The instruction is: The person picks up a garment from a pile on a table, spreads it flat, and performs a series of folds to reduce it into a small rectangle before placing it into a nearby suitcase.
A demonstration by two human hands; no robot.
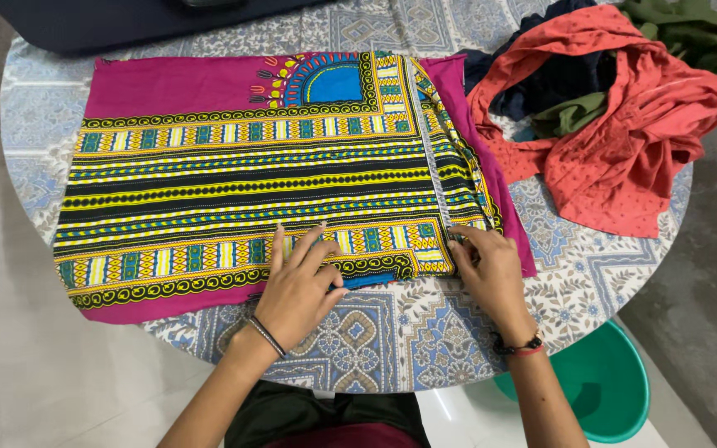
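Patterned cloth, one piece, magenta with yellow, black and blue woven-look bands, lies flat across the round worktop, which wears a blue-grey printed cover; left hand rests flat, fingers spread, on the cloth's near edge; right hand pinches its folded corner; the two hands sit apart; one crumpled red garment lies over dark clothes; one green tub stands below

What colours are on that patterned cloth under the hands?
Magenta cloth with yellow, black and blue bands; head view.
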